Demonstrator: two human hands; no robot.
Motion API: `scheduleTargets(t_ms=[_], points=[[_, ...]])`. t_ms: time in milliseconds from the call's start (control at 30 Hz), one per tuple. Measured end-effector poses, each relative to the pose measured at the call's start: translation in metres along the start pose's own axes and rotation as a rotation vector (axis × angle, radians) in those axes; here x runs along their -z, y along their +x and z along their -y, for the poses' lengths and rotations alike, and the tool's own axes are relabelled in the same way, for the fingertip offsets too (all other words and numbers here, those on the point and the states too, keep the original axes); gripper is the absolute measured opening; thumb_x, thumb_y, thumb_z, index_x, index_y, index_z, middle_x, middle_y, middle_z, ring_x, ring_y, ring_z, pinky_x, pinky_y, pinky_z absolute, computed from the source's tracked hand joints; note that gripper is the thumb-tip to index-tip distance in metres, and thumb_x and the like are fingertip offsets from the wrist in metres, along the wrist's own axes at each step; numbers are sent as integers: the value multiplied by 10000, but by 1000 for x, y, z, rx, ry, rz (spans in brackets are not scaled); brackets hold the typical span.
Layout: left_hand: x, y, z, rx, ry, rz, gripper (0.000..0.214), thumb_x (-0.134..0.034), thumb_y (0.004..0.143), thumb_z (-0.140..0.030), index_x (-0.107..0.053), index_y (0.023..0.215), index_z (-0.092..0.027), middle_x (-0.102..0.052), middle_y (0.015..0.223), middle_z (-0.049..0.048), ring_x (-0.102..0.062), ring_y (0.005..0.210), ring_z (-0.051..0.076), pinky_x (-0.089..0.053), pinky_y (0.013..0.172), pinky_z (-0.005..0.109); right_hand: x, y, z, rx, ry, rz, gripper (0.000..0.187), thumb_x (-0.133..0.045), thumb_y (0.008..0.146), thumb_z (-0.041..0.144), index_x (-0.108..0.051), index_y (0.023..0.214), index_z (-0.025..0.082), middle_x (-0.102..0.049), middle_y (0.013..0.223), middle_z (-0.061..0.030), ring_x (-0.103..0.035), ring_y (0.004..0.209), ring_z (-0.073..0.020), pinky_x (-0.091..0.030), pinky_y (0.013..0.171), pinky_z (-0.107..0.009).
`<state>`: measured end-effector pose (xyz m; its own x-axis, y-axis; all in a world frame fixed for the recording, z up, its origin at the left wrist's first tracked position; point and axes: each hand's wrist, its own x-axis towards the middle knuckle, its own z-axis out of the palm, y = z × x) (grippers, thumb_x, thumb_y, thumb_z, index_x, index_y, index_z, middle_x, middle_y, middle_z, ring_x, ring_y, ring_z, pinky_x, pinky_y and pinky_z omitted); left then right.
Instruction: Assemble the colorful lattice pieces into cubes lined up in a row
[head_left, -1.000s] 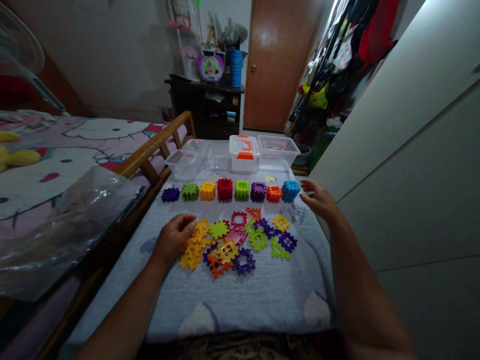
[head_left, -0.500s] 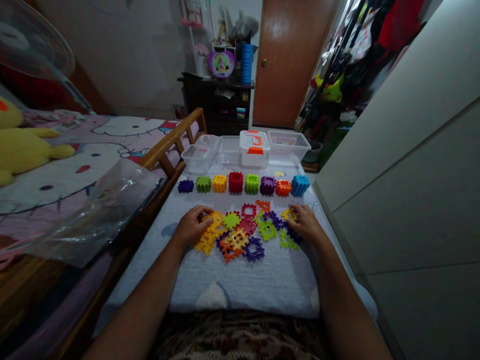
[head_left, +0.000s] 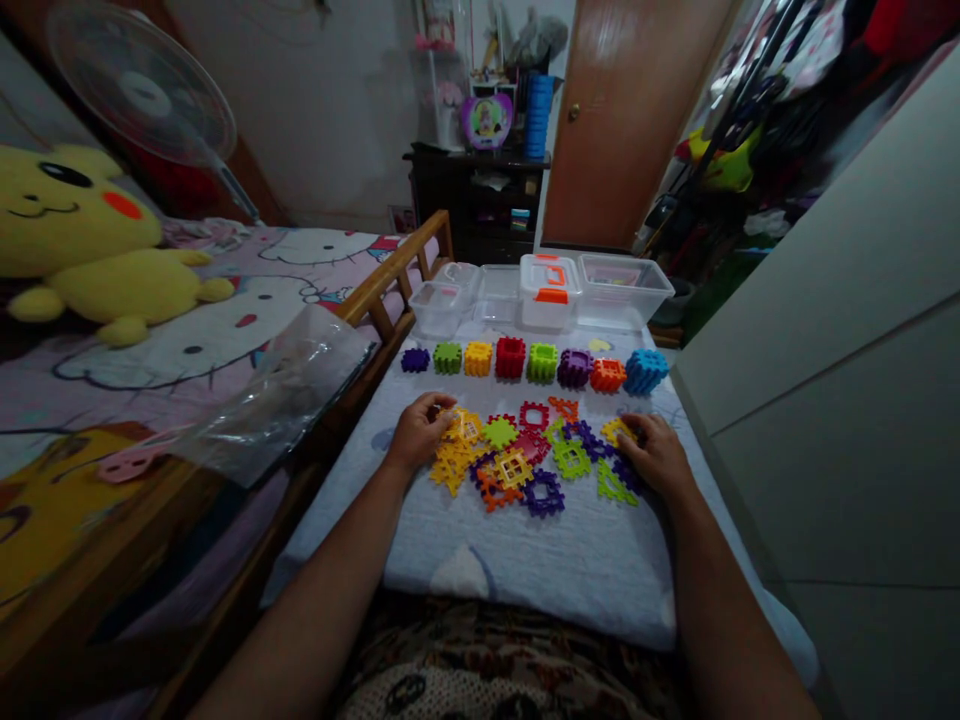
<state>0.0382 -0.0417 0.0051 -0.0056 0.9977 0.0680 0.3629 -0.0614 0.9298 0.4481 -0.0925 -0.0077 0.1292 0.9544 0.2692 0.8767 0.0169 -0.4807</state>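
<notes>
Loose plastic interlocking tiles lie in a heap before me. My left hand is at the heap's left side, thumb and fingers closed on a yellow tile; more yellow tiles lie just below it. On the right, my right hand has its fingers around another yellow tile, partly hidden by them. A green triangular tile and dark purple tiles are beside that hand. Between the hands lie a lime tile, a purple square frame, a red frame and an orange tile.
Behind the heap runs a row of colour-sorted tile stacks, including a red stack and a blue stack. Farther back stand clear plastic boxes, one a lidded box with orange latches. A wooden bed rail borders the left, a white cabinet the right.
The camera view has swung left, so everything appears farther right. Both hands stay at the same tiles, and the heap looks unchanged.
</notes>
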Motion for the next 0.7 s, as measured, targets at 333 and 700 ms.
scheduleTargets(t_ms=[333,700], points=[[1,3,3,-111,70,-85,296,-612,797,-392,-707,992,-191,-685,1103,57,-624,811,176,-549,799,356,6,1,5,-27,83,-12,326,-576,793,374,-698,1038,197,-638,970,-90,-601,861,-241,-502,840,-417],[2,3,2,-102,22,-71,283,-555,834,-388,-715,962,-193,-697,990,56,-644,909,212,-534,845,364,12,-25,149,566,195,419,304,-586,871,167,-671,1161,201,-648,1174,-99,-566,1098,-241,-424,1019,-433]])
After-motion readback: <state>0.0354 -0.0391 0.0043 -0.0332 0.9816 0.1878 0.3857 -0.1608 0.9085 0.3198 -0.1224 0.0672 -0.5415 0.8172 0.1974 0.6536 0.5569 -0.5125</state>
